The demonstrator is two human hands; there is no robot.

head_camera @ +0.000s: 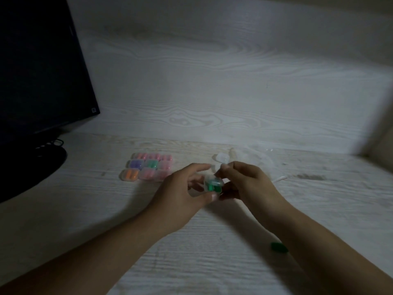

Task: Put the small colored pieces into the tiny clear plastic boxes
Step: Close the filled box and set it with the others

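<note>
Fingers of the left hand [180,188] curl round a tiny clear plastic box [213,185] holding green pieces, thumb under its near edge and forefinger stretched over the top. Meeting it from the other side, the right hand [244,184] pinches the same box, its fingertips [225,166] bunched at the raised clear lid; whether the lid is fully open I cannot tell through the blur. Both hands hover just above the pale wood-grain tabletop [191,252].

Just left of the hands lies a block of nine small clear boxes already filled [147,169], three by three: mostly pink pieces, one purple, one green, one orange at the near left corner. Beyond the right hand sit a few empty clear boxes [222,156] and, further right, a crumpled clear plastic bag [261,158]. A loose dark green piece [279,247] lies on the table beside the right forearm, well apart from the boxes. At far left stands a dark monitor [38,71] on its black base with cables behind
</note>
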